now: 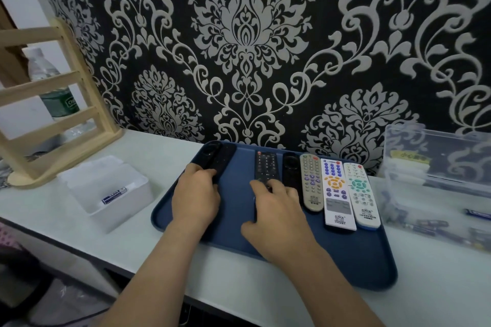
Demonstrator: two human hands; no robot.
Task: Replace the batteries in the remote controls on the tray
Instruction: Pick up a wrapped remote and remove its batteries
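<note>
A blue tray (pixel 345 260) lies on the white tabletop (pixel 164 151) and carries seven remotes in a row. The left hand (pixel 196 196) grasps the near ends of the left black remotes (pixel 221 158), thumb on one side, fingers curled over the top. The right hand (pixel 276 210) has bent fingers on the near end of the buttoned black remote (pixel 266 166), thumb spread away; whether it grips or only presses I cannot tell. Left of the tray, a white box (pixel 122 202) holds a blue battery (pixel 114 194).
</note>
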